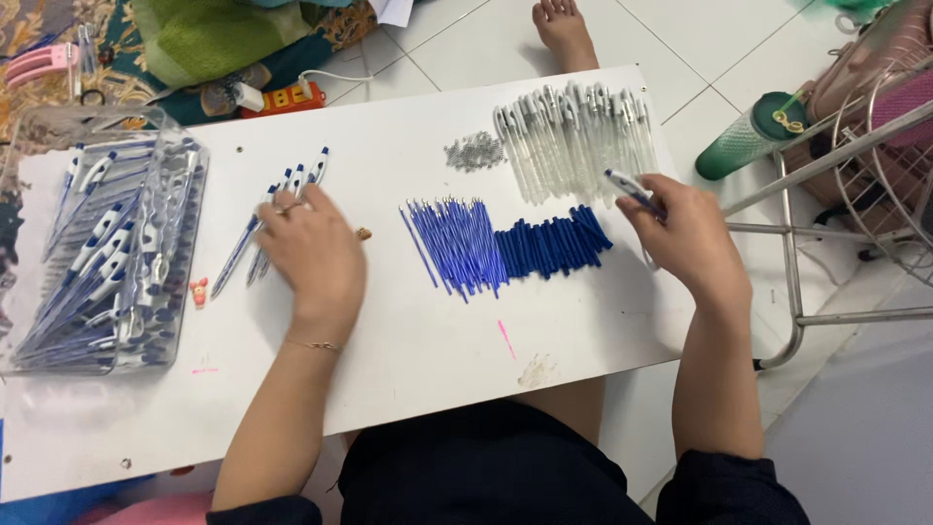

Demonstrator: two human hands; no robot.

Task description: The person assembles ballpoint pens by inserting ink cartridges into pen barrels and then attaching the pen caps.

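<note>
Near, on the white bench [408, 360]: left hand [311, 248] flat at ten o'clock, fingers spread over a small row of finished pens [255, 233], pressing rather than gripping. Right hand [692, 243] at two o'clock, closed around one pen [630, 191]. Between them, blue refills [457, 248] and dark blue tubes [554, 245], plenty unused. Beyond, springs [474, 152] and clear barrels [578, 136] piled at one o'clock. Far left, clear tray [29, 243] already well filled with assembled pens. Judged: well under way, much stock left.
</note>
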